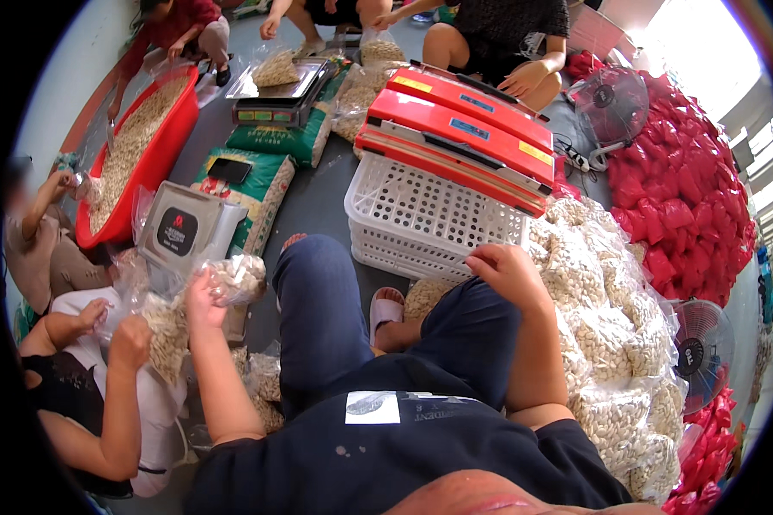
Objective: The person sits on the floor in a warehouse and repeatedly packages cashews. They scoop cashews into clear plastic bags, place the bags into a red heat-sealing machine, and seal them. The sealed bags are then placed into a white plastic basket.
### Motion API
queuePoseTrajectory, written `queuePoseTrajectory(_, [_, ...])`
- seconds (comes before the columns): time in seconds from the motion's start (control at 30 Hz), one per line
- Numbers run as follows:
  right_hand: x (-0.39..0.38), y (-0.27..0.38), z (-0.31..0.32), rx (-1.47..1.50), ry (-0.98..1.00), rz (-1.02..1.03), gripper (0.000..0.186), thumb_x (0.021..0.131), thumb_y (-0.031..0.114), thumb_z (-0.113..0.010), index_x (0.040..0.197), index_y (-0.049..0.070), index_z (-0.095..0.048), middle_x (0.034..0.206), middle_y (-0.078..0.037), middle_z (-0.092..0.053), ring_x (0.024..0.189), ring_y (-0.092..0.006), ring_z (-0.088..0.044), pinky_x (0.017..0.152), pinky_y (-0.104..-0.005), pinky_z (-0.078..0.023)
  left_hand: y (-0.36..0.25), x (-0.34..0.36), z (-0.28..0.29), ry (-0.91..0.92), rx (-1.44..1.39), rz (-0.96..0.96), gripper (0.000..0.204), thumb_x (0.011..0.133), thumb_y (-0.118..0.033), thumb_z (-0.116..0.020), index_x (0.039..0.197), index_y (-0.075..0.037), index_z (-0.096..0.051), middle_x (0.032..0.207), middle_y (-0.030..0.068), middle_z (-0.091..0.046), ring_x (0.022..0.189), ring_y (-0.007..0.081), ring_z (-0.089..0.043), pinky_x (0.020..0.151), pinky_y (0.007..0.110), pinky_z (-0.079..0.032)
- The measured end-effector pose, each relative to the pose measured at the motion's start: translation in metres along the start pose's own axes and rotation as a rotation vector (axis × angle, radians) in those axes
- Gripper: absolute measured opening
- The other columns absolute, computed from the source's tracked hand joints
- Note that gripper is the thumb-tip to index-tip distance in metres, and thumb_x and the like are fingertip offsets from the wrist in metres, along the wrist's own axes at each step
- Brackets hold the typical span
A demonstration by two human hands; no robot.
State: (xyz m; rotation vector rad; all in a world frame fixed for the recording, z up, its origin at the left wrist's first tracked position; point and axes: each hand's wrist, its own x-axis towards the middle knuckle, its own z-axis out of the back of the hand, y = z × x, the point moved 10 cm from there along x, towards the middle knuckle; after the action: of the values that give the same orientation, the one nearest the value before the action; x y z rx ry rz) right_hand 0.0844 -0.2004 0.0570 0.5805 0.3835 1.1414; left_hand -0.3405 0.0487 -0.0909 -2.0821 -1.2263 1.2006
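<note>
Nuts filled the small clear bag that the left hand held up, out to the left of the person's bent knee and just below the grey box-shaped machine. The grip of that hand was pinching the bag at its near end, fingers closed on the plastic. The right hand rested on the right knee, next to the white plastic crate; its fingers looked loosely curled and held nothing.

I think the bag was soft and floppy. The pale nuts inside could slide about, so the bag would sag and change shape when lifted. It was likely light enough for one hand. The plastic looked thin and smooth, so it might slip or tear if pulled hard. A good place to hold it seemed to be the empty top part, above the nuts, or underneath with a flat palm.

The bag was see-through and shiny, and lumpy with cream-coloured nuts. A big heap of filled bags like it lay on the right. Another person's hand was close by on the left, holding a second nut bag
</note>
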Motion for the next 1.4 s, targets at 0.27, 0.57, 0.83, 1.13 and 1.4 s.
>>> queuePoseTrajectory(0.27, [0.028, 0.09, 0.023, 0.064, -0.257, 0.476, 0.053, 0.069, 0.027, -0.067, 0.114, 0.008, -0.048, 0.113, -0.013, -0.05, 0.105, -0.03, -0.047, 0.087, -0.0354, -0.039, -0.049, -0.089, -0.279, 0.732, -0.167, 0.147, 0.023, 0.089, -0.017, -0.043, 0.067, -0.012, -0.04, 0.049, -0.0077, -0.021, 0.039, 0.004, -0.021, 0.038, 0.02, -0.019])
queuePoseTrajectory(0.57, [0.067, 0.016, 0.051, 0.389, -0.431, 0.118, 0.025, 0.065, 0.017, -0.07, 0.081, 0.001, -0.06, 0.073, -0.011, -0.061, 0.067, -0.0223, -0.059, 0.064, -0.0302, -0.047, 0.089, -0.059, -0.387, 0.574, 0.012, 0.494, 0.018, 0.09, -0.016, -0.041, 0.074, -0.008, -0.042, 0.053, -0.0057, -0.03, 0.042, 0.0042, -0.027, 0.04, 0.018, -0.028])
queuePoseTrajectory(0.83, [0.103, -0.103, 0.0, 0.881, -0.301, -0.074, 0.005, 0.074, -0.003, -0.059, 0.079, -0.003, -0.059, 0.081, -0.007, -0.063, 0.069, -0.0077, -0.056, 0.065, -0.0208, -0.046, 0.156, 0.012, -0.345, 0.549, 0.55, 0.348, 0.011, 0.084, -0.018, -0.053, 0.083, -0.008, -0.049, 0.064, 0.001, -0.054, 0.062, 0.0197, -0.062, 0.047, 0.031, -0.052])
queuePoseTrajectory(1.13, [0.106, -0.095, -0.007, 0.781, -0.307, -0.104, 0.012, 0.078, -0.001, -0.056, 0.09, -0.004, -0.057, 0.093, -0.007, -0.062, 0.079, -0.006, -0.055, 0.07, -0.0187, -0.044, 0.125, 0.047, -0.354, 0.668, 1.23, -0.005, 0.035, 0.077, -0.041, -0.061, 0.083, -0.008, -0.052, 0.063, 0.0013, -0.059, 0.061, 0.0087, -0.061, 0.047, 0.02, -0.046])
queuePoseTrajectory(1.4, [0.099, -0.041, 0.011, 0.322, -0.432, 0.215, 0.027, 0.07, 0.002, -0.062, 0.096, 0.005, -0.06, 0.1, -0.006, -0.061, 0.093, -0.017, -0.056, 0.08, -0.029, -0.042, 0.095, 0.034, -0.384, 0.73, 1.287, -0.663, 0.06, 0.066, -0.033, -0.074, 0.111, -0.002, -0.048, 0.063, -0.0009, -0.053, 0.057, 0.0065, -0.05, 0.052, 0.024, -0.043])
